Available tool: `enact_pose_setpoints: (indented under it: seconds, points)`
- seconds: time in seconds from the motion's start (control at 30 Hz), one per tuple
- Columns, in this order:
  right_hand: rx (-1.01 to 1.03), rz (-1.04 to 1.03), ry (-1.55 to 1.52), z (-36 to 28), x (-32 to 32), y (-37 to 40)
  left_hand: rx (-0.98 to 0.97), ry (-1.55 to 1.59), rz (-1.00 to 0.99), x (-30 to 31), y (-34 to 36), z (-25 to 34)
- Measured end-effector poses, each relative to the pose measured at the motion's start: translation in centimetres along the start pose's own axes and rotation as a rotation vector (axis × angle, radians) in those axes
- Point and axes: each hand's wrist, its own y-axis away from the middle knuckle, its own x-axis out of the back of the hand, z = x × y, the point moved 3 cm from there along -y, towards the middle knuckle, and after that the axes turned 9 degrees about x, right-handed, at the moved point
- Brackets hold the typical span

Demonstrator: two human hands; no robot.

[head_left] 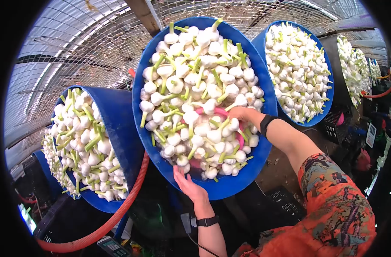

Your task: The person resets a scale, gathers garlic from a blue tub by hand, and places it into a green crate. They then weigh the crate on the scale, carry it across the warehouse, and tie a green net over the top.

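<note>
In the middle stands a blue tub [267,160] heaped with white garlic bulbs [175,85] that have short green stems. My right hand [239,113] reaches into the heap from the right; bulbs hide its fingers. Pink material [221,111] shows among the bulbs beside that hand. My left hand [187,183] is at the tub's lower front rim, palm toward the bulbs, with its fingers extended and apart. It touches or nearly touches the lowest bulbs and holds nothing.
More garlic fills a blue tub [114,128] at left and another blue tub [331,92] at right. A red ribbed hose [118,216] curves along the lower left, near a keypad device [112,247]. Black crates [285,200] stand below right. Wire mesh [97,43] lies behind.
</note>
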Motion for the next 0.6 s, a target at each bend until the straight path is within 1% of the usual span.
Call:
enact_pose_setpoints:
  seconds: [0.03,0.07,0.13,0.17,0.2,0.27,0.3,0.33,0.4,0.43,0.47,0.53,0.6]
  points:
    - [0.006,0.003,0.049,2.5,0.0,-2.8,0.107,-0.048,0.064,1.6,-0.7,-1.3]
    - [0.01,0.001,0.058,1.0,-0.3,-0.9,0.104,-0.039,0.068,1.9,-1.0,-2.0]
    - [0.132,0.09,-0.083,-3.1,-1.1,4.8,0.364,0.086,0.092,2.2,-1.2,-4.2]
    - [0.115,0.051,-0.111,-2.0,-1.2,4.3,0.43,0.148,0.078,2.5,-1.7,-5.1]
    - [0.117,0.046,-0.101,-1.6,-0.8,4.9,0.429,0.158,0.083,2.7,-2.2,-5.7]
    - [0.116,-0.059,-0.244,-1.2,-0.6,6.0,0.51,0.151,0.013,2.8,-3.2,-7.1]
    - [0.167,-0.063,-0.236,-1.9,-0.6,7.2,0.594,0.312,-0.032,2.4,-3.7,-7.3]
    - [0.192,-0.091,-0.348,-2.3,-0.8,8.6,0.591,0.322,-0.027,2.1,-4.0,-7.4]
    - [0.191,-0.055,-0.336,-2.9,-0.8,10.6,0.386,0.518,-0.371,-0.8,-3.6,-4.8]
    - [0.192,-0.056,-0.331,-2.9,-0.8,11.2,0.326,0.491,-0.321,-1.8,-2.1,-2.6]
    - [0.208,-0.055,-0.373,-3.0,-0.8,11.8,0.321,0.497,-0.321,-2.1,-1.6,-1.9]
    - [0.236,-0.061,-0.404,-2.6,-0.5,12.1,0.201,0.529,-0.404,-2.5,-1.1,-0.4]
    - [0.224,-0.006,-0.438,-2.0,-0.4,12.3,0.159,0.53,-0.385,-2.9,-1.3,0.5]
